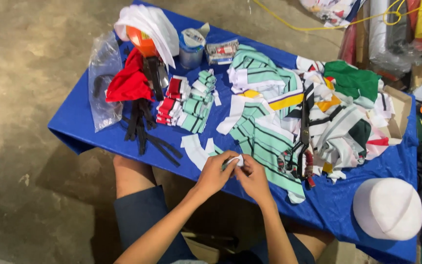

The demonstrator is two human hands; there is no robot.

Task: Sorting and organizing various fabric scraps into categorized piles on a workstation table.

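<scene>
A small white fabric scrap (237, 161) sits pinched between both hands at the near edge of the blue table (84, 122). The left hand (216, 172) and right hand (252, 177) are each closed on it with fingertips. Held so lightly, it could slip and drop off the edge. The striped pile (264, 132) and scissors (303, 146) just beside could snag a sleeveless wrist.

Both my bare forearms reach forward and converge. My left hand (214, 173) curls in, fingers bent and pinched together; my right hand (253, 177) meets it, thumb and fingertips (240, 161) closed, knuckles touching the left's.
</scene>
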